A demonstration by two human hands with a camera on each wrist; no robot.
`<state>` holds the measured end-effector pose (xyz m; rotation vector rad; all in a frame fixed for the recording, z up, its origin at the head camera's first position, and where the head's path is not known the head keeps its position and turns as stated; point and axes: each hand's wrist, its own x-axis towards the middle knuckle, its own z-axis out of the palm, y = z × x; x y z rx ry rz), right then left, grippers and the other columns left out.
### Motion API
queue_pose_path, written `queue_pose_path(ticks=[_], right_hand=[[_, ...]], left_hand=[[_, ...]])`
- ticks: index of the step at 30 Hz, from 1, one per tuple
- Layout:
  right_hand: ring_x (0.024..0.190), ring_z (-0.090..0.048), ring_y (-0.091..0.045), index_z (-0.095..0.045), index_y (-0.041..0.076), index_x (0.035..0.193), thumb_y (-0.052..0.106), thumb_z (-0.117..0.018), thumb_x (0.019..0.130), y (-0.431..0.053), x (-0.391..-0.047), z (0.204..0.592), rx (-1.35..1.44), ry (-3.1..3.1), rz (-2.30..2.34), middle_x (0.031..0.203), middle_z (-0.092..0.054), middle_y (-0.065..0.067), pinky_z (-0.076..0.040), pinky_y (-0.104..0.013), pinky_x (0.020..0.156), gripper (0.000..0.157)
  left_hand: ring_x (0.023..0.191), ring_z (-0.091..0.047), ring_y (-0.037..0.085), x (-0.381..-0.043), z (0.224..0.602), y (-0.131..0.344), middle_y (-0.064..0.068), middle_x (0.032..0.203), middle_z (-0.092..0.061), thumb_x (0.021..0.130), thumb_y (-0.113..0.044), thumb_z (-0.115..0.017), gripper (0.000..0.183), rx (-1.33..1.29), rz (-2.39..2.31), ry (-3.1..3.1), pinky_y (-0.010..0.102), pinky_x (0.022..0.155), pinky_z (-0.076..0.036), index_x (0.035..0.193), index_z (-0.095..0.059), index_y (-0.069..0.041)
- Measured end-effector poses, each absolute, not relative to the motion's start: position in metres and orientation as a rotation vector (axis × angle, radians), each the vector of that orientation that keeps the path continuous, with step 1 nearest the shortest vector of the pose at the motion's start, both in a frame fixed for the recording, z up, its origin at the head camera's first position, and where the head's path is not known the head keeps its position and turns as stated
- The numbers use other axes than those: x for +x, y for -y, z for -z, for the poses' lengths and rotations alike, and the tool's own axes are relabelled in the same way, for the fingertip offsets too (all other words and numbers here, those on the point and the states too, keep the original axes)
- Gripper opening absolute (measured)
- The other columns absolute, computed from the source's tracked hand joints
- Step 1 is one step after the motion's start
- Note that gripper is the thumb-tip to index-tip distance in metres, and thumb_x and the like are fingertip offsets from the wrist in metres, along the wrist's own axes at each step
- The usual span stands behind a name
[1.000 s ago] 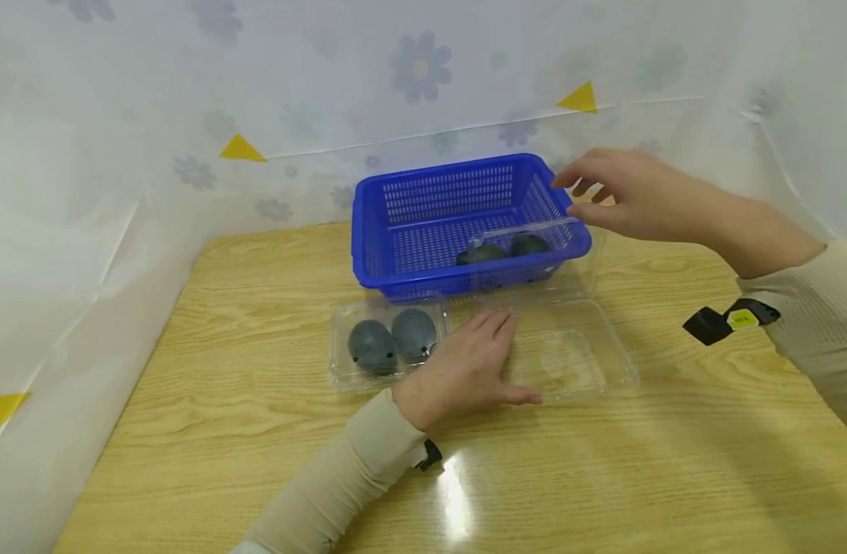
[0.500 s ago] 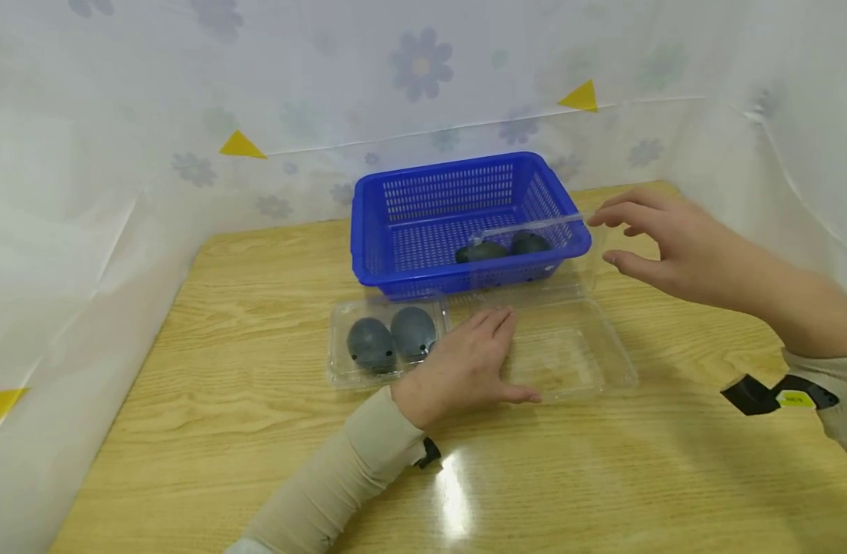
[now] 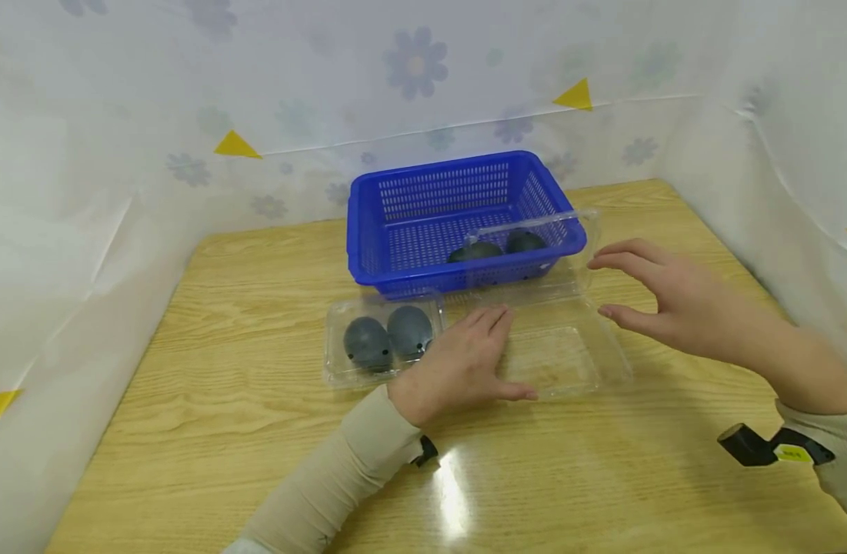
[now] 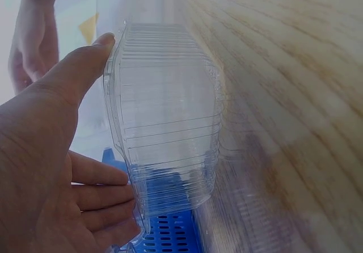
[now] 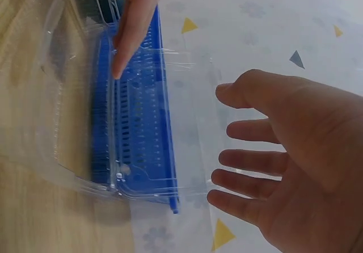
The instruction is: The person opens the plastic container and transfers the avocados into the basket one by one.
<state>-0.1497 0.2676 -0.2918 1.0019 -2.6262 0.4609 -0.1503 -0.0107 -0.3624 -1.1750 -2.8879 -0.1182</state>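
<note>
A clear plastic clamshell box (image 3: 555, 362) lies open on the table with its lid (image 3: 534, 265) raised against the front of the blue basket. My left hand (image 3: 461, 362) rests at the box's left edge, fingers extended and thumb at the near rim; the left wrist view has the fingertips right at the rim of the box wall (image 4: 170, 105). To the right of the lid my right hand (image 3: 679, 300) hovers with spread, slightly bent fingers and nothing in it. Left of my left hand sits another clear box (image 3: 336, 362) with dark oval objects (image 3: 368, 342) inside, partly hidden by that hand.
Behind the boxes stands a blue slotted plastic basket (image 3: 409, 173), with several dark green-black oval objects (image 3: 525, 241) in its front right corner. A wood-grain table (image 3: 548, 477) carries everything, bounded at the back and sides by a flowered white sheet (image 3: 312, 69).
My right hand has drawn back from over the basket's right end, moving right and toward me. The left hand has stayed at the open box.
</note>
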Motion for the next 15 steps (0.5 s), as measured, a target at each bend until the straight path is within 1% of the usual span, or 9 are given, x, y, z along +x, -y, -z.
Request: queue_pose_path(ticks=[3, 5, 6, 10, 13, 15], right_hand=[[0.109, -0.063, -0.023, -0.058, 0.010, 0.131, 0.017, -0.080, 0.081, -0.265, -0.145, 0.305, 0.977, 2.708, -0.487, 0.131, -0.059, -0.004, -0.052, -0.042, 0.086, 0.055], [0.116, -0.060, -0.027, -0.058, 0.009, 0.132, 0.019, -0.080, 0.082, -0.263, -0.143, 0.313, 0.977, 2.753, -0.526, 0.133, -0.057, -0.007, -0.051, -0.048, 0.091, 0.055], [0.123, -0.055, -0.031, -0.057, 0.008, 0.132, 0.020, -0.080, 0.082, -0.263, -0.143, 0.317, 0.973, 2.775, -0.553, 0.134, -0.056, -0.008, -0.049, -0.051, 0.094, 0.056], [0.128, -0.049, -0.037, -0.053, 0.009, 0.137, 0.031, -0.079, 0.085, -0.260, -0.138, 0.330, 0.972, 2.848, -0.607, 0.141, -0.050, -0.014, -0.047, -0.058, 0.095, 0.063], [0.133, -0.042, -0.040, -0.045, 0.011, 0.145, 0.041, -0.076, 0.085, -0.257, -0.135, 0.341, 0.977, 2.903, -0.638, 0.149, -0.040, -0.017, -0.046, -0.063, 0.096, 0.074], [0.136, -0.038, -0.042, -0.040, 0.011, 0.148, 0.044, -0.077, 0.084, -0.254, -0.134, 0.350, 0.992, 2.906, -0.654, 0.152, -0.035, -0.018, -0.044, -0.065, 0.097, 0.082]], left_hand=[[0.144, -0.039, 0.025, -0.150, 0.363, 0.011, 0.013, 0.154, -0.042, 0.078, -0.080, -0.057, 0.111, -1.176, 0.117, 2.879, 0.034, 0.123, -0.029, 0.152, -0.034, -0.001], [0.144, -0.039, 0.025, -0.151, 0.363, 0.010, 0.013, 0.153, -0.043, 0.078, -0.080, -0.057, 0.110, -1.179, 0.113, 2.870, 0.033, 0.122, -0.030, 0.151, -0.035, -0.001], [0.144, -0.039, 0.024, -0.151, 0.363, 0.010, 0.013, 0.153, -0.043, 0.078, -0.081, -0.057, 0.110, -1.180, 0.110, 2.867, 0.033, 0.122, -0.030, 0.151, -0.035, -0.001], [0.144, -0.039, 0.024, -0.151, 0.363, 0.010, 0.012, 0.153, -0.043, 0.079, -0.081, -0.056, 0.109, -1.180, 0.109, 2.869, 0.033, 0.122, -0.030, 0.151, -0.035, -0.001], [0.144, -0.039, 0.024, -0.150, 0.363, 0.010, 0.012, 0.153, -0.043, 0.079, -0.080, -0.057, 0.109, -1.175, 0.112, 2.872, 0.033, 0.122, -0.030, 0.151, -0.036, -0.001], [0.144, -0.039, 0.024, -0.150, 0.363, 0.010, 0.012, 0.153, -0.043, 0.079, -0.080, -0.057, 0.109, -1.174, 0.115, 2.876, 0.033, 0.122, -0.030, 0.151, -0.036, -0.001]])
